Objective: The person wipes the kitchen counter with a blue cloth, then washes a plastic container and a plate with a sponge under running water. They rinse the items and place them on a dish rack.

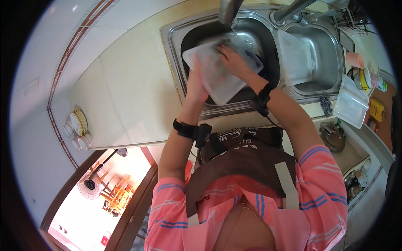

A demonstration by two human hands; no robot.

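My left hand [197,82] grips the left edge of a translucent white plastic container or lid [221,89], tilted over the left basin of a steel double sink [176,62]. On its surface my right hand [232,61] presses a dark scrubbing pad [227,44], blurred by motion. Water runs from the faucet [230,12] just behind the container. Something dark blue lies partly hidden beneath it. A second translucent plastic piece [293,59] leans in the right basin.
Right of the sink are a dark mesh scourer [326,104], clear plastic containers [351,102], a pink cup [355,60] and a wire rack [348,22]. Stacked plates [79,122] and bowls stand at the counter's far left. The counter edge runs before my body.
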